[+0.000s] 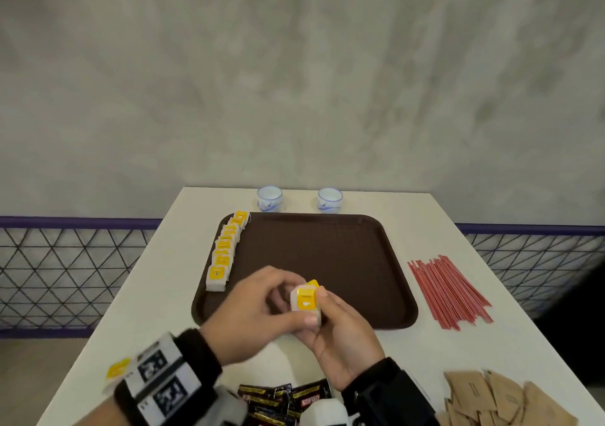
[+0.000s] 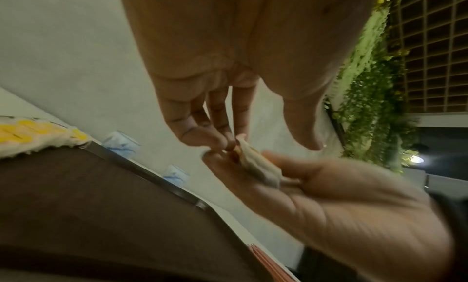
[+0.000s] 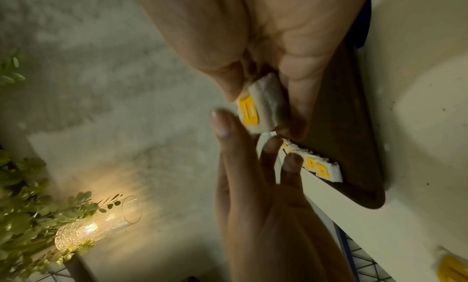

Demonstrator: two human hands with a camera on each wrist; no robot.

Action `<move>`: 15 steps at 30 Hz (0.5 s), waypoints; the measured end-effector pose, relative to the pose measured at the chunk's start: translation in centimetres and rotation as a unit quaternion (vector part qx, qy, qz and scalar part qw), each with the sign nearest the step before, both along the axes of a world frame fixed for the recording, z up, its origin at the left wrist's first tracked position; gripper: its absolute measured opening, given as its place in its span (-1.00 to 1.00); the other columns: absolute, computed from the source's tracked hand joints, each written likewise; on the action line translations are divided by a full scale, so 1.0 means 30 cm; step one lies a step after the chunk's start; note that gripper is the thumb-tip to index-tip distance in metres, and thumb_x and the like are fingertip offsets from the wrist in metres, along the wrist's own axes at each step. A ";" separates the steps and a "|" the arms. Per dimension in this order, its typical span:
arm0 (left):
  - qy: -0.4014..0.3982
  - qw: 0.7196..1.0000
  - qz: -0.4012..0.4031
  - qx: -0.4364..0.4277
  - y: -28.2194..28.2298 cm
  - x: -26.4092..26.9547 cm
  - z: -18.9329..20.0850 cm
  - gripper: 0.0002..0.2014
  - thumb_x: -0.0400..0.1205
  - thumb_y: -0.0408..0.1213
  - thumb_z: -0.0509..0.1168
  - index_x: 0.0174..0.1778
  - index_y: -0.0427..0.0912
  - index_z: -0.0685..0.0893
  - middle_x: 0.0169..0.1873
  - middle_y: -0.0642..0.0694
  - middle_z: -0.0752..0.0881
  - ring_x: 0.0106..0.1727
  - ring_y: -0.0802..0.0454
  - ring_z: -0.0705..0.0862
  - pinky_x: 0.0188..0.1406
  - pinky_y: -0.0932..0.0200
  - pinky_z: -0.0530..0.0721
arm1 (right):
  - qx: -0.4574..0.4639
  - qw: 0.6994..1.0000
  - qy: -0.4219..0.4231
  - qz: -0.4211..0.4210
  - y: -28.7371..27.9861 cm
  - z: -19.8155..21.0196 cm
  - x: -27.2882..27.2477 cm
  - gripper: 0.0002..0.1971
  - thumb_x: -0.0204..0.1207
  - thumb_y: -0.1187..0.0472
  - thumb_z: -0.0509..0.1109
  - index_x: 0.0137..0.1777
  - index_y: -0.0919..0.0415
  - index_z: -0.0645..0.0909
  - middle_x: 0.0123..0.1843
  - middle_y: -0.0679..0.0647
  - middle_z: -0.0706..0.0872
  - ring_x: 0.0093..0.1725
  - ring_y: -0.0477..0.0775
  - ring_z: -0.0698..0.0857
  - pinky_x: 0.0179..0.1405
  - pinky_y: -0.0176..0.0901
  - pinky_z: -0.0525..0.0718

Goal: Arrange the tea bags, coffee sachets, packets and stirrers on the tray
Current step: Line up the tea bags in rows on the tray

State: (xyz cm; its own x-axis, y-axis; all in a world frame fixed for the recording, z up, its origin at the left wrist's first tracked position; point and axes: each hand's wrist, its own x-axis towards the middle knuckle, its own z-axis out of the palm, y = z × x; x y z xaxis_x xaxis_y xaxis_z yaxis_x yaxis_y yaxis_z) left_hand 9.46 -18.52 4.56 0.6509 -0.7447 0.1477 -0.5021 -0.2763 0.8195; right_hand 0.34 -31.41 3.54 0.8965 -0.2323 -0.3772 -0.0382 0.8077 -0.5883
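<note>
I am seeing the coffee sachets (image 1: pixel 284 401) running off the head view's bottom edge, partly covered by my wrists, with their print too small to read. The brown packets (image 1: pixel 504 399) are being cropped at the lower right corner. A lone tea bag (image 1: pixel 117 369) is sitting half hidden behind my left wristband. My right hand (image 2: pixel 354 216) is blurring in the left wrist view, and the held tea bags (image 1: pixel 306 301) are overlapping, so I am not making out their count.
</note>
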 end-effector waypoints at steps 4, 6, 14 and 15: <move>-0.049 0.995 0.081 -0.033 -0.033 -0.049 -0.021 -0.70 0.30 -0.16 0.61 -0.10 0.14 0.73 -0.25 0.07 0.67 -0.19 0.07 0.62 -0.25 0.24 0.64 | 0.035 0.999 -0.029 0.020 0.020 0.014 -0.011 -0.63 0.74 0.24 0.11 0.31 0.56 0.53 0.19 0.50 0.71 0.20 0.35 0.74 0.00 0.08 0.80; -0.006 0.994 0.086 -0.061 -0.028 -0.052 -0.026 -0.72 0.32 -0.30 0.61 -0.18 0.08 0.72 -0.29 0.04 0.70 -0.27 0.11 0.62 -0.30 0.25 0.63 | 0.030 0.999 -0.024 0.019 0.017 0.009 -0.015 -0.65 0.73 0.29 0.11 0.34 0.53 0.51 0.22 0.50 0.69 0.23 0.38 0.72 0.09 0.15 0.77; 0.134 0.977 0.061 -0.155 0.100 0.092 0.037 -0.73 0.26 -0.28 0.63 -0.33 -0.22 0.64 -0.31 -0.19 0.74 -0.29 -0.06 0.73 -0.23 0.22 0.68 | -0.024 0.999 0.016 -0.021 0.002 -0.012 -0.026 -0.71 0.73 0.30 0.14 0.30 0.47 0.54 0.08 0.45 0.77 0.06 0.39 0.79 -0.09 0.12 0.83; 0.133 0.976 0.083 -0.152 0.127 0.135 0.041 -0.71 0.28 -0.33 0.63 -0.31 -0.27 0.63 -0.30 -0.20 0.72 -0.33 -0.09 0.70 -0.28 0.25 0.66 | -0.029 0.999 0.019 -0.025 -0.006 -0.012 -0.031 -0.72 0.72 0.30 0.15 0.30 0.46 0.53 0.06 0.45 0.78 0.04 0.40 0.80 -0.11 0.13 0.83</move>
State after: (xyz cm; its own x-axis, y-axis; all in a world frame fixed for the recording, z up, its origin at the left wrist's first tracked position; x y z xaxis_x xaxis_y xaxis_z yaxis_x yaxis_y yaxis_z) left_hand 13.52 -14.70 5.78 0.8047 -0.5730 0.1554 -0.2301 -0.0598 0.9713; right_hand -0.60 -31.58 3.19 0.8686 -0.2993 -0.3949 -0.0216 0.7735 -0.6335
